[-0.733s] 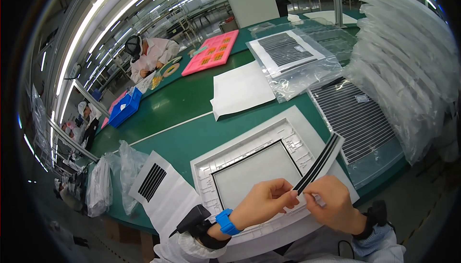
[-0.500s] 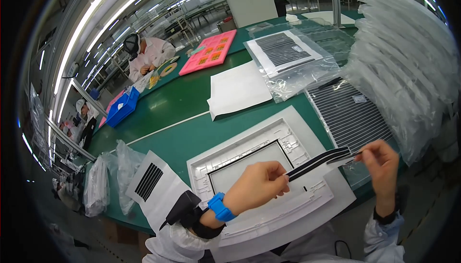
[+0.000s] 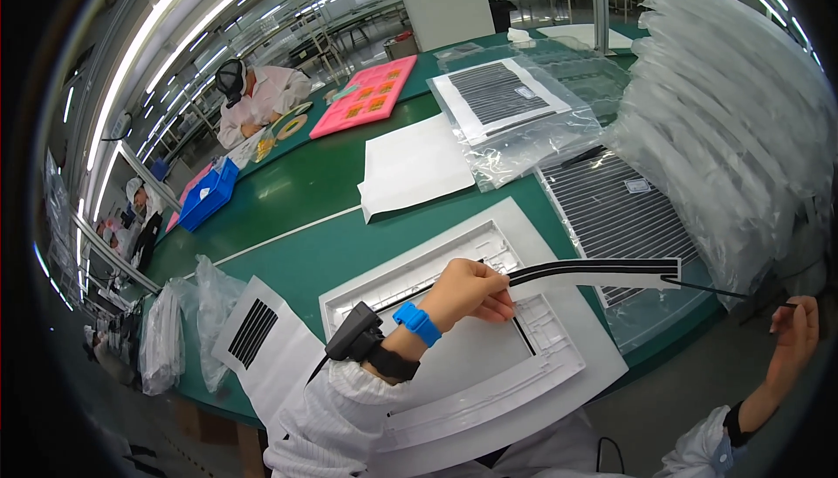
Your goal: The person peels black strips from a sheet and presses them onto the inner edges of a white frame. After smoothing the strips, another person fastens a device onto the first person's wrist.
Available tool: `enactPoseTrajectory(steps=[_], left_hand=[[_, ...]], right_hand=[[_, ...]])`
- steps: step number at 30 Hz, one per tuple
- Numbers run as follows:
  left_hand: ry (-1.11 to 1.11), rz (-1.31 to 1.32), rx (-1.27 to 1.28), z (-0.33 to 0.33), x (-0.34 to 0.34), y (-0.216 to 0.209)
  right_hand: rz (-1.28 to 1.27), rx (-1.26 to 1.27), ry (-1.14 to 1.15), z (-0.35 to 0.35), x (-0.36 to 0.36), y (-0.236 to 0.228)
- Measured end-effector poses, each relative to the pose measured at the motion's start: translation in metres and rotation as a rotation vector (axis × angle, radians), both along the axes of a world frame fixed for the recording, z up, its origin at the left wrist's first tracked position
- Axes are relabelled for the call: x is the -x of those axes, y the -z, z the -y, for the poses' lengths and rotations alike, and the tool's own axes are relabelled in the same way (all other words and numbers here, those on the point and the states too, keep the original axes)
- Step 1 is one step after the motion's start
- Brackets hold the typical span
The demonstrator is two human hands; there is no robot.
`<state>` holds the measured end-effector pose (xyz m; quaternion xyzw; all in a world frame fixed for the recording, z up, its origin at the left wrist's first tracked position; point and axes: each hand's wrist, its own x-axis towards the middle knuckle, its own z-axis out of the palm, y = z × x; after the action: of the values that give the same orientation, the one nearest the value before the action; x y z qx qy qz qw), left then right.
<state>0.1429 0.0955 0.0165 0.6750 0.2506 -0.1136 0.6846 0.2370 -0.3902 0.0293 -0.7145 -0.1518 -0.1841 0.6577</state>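
Observation:
My left hand (image 3: 471,290) pinches a white backing strip (image 3: 594,274) carrying long black foam strips, held over the white plastic frame (image 3: 563,360). One thin black strip (image 3: 724,289) has lifted from the far right end of the backing and stretches across to my right hand (image 3: 794,334), whose fingers are closed on its tip at the far right. Beneath my left hand, the frame lies on a white foam sheet (image 3: 602,369). Black strips run along parts of its inner opening; my hand and forearm cover the rest.
Behind lie a white sheet (image 3: 415,164), a bagged striped sheet (image 3: 497,98) and another black-striped sheet (image 3: 624,216). Stacked clear plastic bags (image 3: 724,129) rise at the right. A partly used strip sheet (image 3: 257,330) lies left. A blue bin (image 3: 209,197), pink tray (image 3: 367,98) and co-worker (image 3: 257,98) are farther off.
My right hand has moved far right and down, drawing one black strip's end off the backing. My left hand has shifted slightly up with the backing strip.

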Motion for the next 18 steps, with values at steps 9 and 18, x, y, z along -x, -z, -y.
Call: enactPoseTrajectory(steps=[9, 18], left_hand=[[-0.078, 0.042, -0.038, 0.004, -0.002, 0.001], [0.042, 0.516, -0.758, 0.017, 0.034, -0.028]], right_hand=[[0.103, -0.043, -0.034, 0.024, 0.013, -0.012], [0.068, 0.118, -0.034, -0.034, 0.058, -0.037]])
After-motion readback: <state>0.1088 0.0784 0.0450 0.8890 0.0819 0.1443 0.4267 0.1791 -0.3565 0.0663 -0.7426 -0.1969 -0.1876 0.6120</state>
